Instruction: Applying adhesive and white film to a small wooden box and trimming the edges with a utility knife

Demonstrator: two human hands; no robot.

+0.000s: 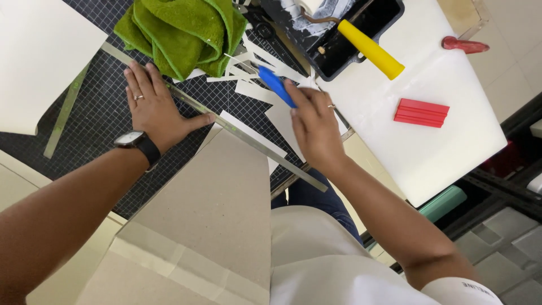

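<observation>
My left hand (155, 107) lies flat with fingers spread on a long metal ruler (254, 144), which runs diagonally across a sheet of grey cardboard (220, 209) on a black gridded cutting mat (101, 96). A watch sits on that wrist. My right hand (313, 124) grips a blue-handled knife (275, 85) just past the ruler's far side, among several cut white paper strips (248, 68).
A folded green towel (180, 31) lies at the top of the mat. A black paint tray (339, 34) holds a roller with a yellow handle (371, 49). A red ribbed block (421, 112) rests on a white board (440, 141). White sheet (39, 56) at left.
</observation>
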